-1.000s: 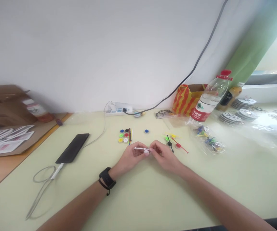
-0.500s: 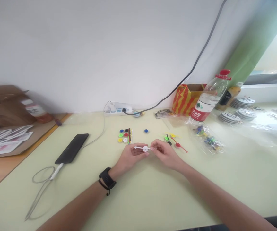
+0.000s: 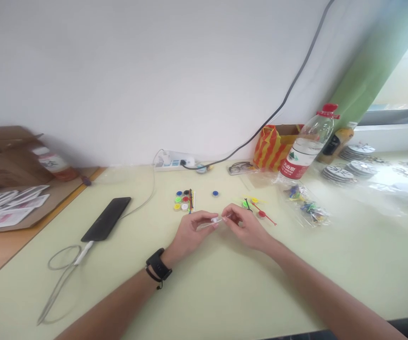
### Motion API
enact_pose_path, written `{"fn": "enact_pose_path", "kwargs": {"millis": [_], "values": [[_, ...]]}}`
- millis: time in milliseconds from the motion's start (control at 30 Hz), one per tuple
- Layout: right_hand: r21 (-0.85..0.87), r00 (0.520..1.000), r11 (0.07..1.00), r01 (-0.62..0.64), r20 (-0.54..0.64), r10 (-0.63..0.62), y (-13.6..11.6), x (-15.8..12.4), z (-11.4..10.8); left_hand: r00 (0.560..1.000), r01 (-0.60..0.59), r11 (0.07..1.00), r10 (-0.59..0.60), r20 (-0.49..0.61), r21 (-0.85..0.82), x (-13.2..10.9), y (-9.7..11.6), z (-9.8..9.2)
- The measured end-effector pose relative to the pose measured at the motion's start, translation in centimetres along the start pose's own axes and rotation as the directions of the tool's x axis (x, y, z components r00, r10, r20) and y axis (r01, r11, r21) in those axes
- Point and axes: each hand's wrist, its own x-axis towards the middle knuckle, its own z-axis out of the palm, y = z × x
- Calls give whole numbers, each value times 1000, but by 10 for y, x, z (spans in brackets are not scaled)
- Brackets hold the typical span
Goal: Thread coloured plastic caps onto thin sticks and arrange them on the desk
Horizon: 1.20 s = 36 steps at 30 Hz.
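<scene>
A white arrow spinner (image 3: 215,220), a thin pointer with a round hub, is pinched between my two hands above the table. My left hand (image 3: 189,232) is closed, with thumb and forefinger at the hub and part of the pointer hidden. At the spinner's right end, the fingertips of my right hand (image 3: 244,229) are closed on it. Beyond my left hand lie several small coloured discs (image 3: 177,206) beside thin coloured sticks (image 3: 191,200). A single blue disc (image 3: 215,193) is farther back. Just past my right hand are a red arrow spinner (image 3: 262,214) and green, yellow and black ones.
A phone (image 3: 107,218) on a white cable lies at left, near a cardboard box (image 3: 8,156) and cards. Along the wall are a power strip (image 3: 173,161), glasses (image 3: 241,167) and a striped bag (image 3: 273,148). A large water bottle (image 3: 305,148) and plastic bags of parts (image 3: 310,206) stand right.
The white arrow spinner has turned from lying face-on to nearly edge-on between my fingers. My left thumb and forefinger have closed in around its hub. Both hands stay in place.
</scene>
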Motion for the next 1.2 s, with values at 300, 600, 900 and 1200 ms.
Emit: {"fn": "enact_pose_path", "kwargs": {"millis": [300, 600, 900, 1200], "values": [[80, 1000, 997, 7, 0, -7, 4, 1, 0, 989, -144, 952, 147, 9, 270, -4, -1, -3], [212, 1000, 977, -26, -2, 27, 7, 3, -4, 990, -106, 985, 93, 105, 133, -3, 11, 0], [397, 992, 916, -66, -70, 102, 9, 3, -3, 990, 91, 989, -77, 121, -115, 1, 2, -3], [169, 999, 985, 45, -10, -44, 6, 2, -4, 990, 132, 969, -117, 83, -208, 4, -4, -5]]}}
